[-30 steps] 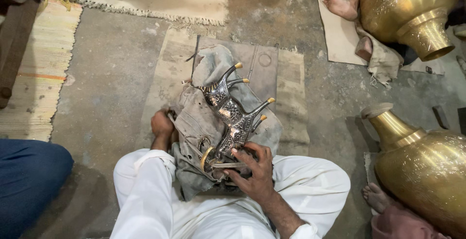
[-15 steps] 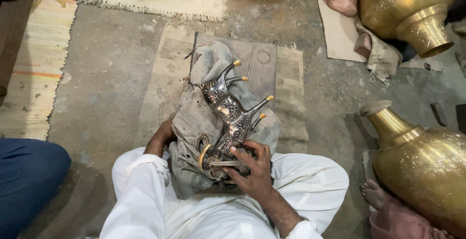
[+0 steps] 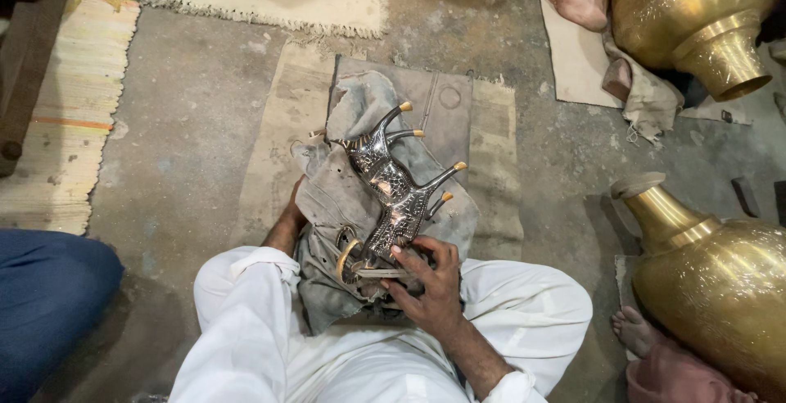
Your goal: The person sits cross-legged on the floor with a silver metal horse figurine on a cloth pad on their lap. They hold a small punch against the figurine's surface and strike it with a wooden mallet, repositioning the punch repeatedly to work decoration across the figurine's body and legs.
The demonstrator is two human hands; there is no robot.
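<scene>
We are sitting on the grey concrete floor (image 3: 188, 157) with our legs in loose white trousers (image 3: 262, 337), and we are cradling a dark, silver-toned metal animal figurine with brass-tipped legs (image 3: 393, 190) on a crumpled grey cloth (image 3: 344, 198) spread over our lap, apparently so the worn fabric is cushioning the ornate surface and keeping it from slipping. The figurine is lying on its side, legs pointing up and to the right, its curved brass-coloured end nearest our body. Our right hand (image 3: 430, 288) is pressing down on that near end, fingers curled over it in a closed hold that seems to be steadying the piece. Our left hand (image 3: 291, 215) is tucked under the cloth's left edge, mostly hidden, so we cannot tell how it is gripping; it looks to be propping the bundle from below. Two large polished brass vases (image 3: 720, 288) are resting to our right, near other people's bare feet (image 3: 577, 6).
</scene>
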